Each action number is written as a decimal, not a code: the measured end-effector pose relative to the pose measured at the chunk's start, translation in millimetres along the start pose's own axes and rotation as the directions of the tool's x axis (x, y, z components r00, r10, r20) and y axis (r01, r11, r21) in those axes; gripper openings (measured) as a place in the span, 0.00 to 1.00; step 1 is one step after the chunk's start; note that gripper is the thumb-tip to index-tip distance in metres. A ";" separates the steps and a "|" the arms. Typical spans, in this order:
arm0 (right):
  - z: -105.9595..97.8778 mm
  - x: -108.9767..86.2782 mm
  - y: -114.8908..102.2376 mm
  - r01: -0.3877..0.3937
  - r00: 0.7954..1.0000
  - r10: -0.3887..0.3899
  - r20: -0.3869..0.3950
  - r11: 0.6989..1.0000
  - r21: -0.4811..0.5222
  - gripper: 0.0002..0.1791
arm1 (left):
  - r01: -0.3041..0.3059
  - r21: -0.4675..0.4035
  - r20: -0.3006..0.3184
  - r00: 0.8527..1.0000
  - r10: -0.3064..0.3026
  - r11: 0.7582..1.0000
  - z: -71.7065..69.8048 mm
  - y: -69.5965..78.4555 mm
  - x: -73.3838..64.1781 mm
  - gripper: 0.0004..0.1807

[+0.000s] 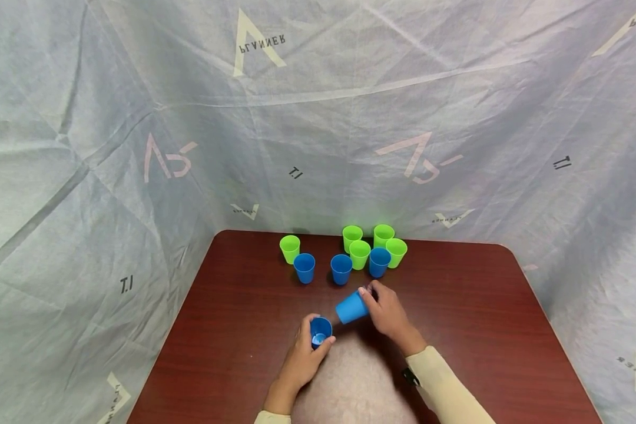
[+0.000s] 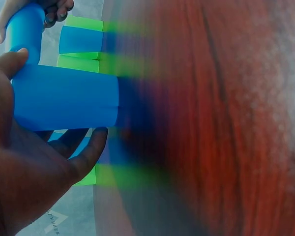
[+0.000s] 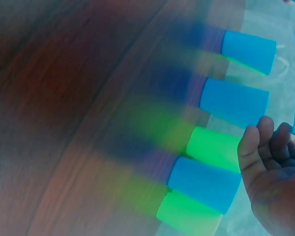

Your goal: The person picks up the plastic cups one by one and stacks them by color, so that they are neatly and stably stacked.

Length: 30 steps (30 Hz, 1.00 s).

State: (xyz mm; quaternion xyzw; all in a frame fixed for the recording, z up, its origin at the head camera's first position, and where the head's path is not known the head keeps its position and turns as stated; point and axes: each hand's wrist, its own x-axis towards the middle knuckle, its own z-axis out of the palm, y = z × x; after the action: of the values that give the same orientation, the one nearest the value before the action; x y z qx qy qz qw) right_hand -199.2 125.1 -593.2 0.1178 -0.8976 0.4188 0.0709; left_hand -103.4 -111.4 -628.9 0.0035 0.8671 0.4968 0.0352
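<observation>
- Near the middle of the table [image 1: 456,330], toward its near edge, the left hand [image 1: 303,359] curls around an upright blue cup [image 1: 321,331] with its mouth facing up; a pale patch shows inside it, though what it is cannot be told.
- Just beyond it, the right hand [image 1: 388,312] grips a second blue cup [image 1: 351,307], tilted on its side in the air with its mouth pointing toward the left hand's cup.
- The two cups are close but apart, and a poorly lined-up approach could make one rim knock the other and jolt the upright cup out of the left fingers.
- The right hand's hold appears to sit at the cup's base end only, so the smooth plastic might slip or swing as it tips further.
- Along the far edge stand three more blue cups [image 1: 341,269] and five green cups [image 1: 359,254], tightly grouped; the right hand's knuckles are near the closest blue one [image 1: 379,261], so a careless backward move may topple it and its neighbours.
- Both wrist views are blurred, suggesting quick motion, which raises these risks.
</observation>
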 end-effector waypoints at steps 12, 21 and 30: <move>17.8 -5.6 -11.7 0.081 0.995 -0.084 0.062 0.996 0.038 0.16 | -0.036 0.023 -0.011 0.999 0.037 0.999 -0.3 -0.4 0.5 0.37; 24.1 -7.3 -22.4 0.095 0.993 -0.098 0.061 0.994 0.057 0.14 | -0.036 0.004 0.010 0.999 0.036 0.999 -1.7 -1.8 1.1 0.37; 27.5 -9.6 -32.7 0.114 0.988 -0.121 0.100 0.991 0.073 0.15 | -0.054 0.006 0.026 0.998 0.054 0.999 -3.5 -1.8 2.0 0.36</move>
State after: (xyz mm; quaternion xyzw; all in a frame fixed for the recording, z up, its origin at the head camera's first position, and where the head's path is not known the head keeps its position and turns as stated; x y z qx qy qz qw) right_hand -182.0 85.1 -589.0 0.1948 -0.8769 0.4371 0.0444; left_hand -105.6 -115.3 -628.8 0.0334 0.8679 0.4946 0.0331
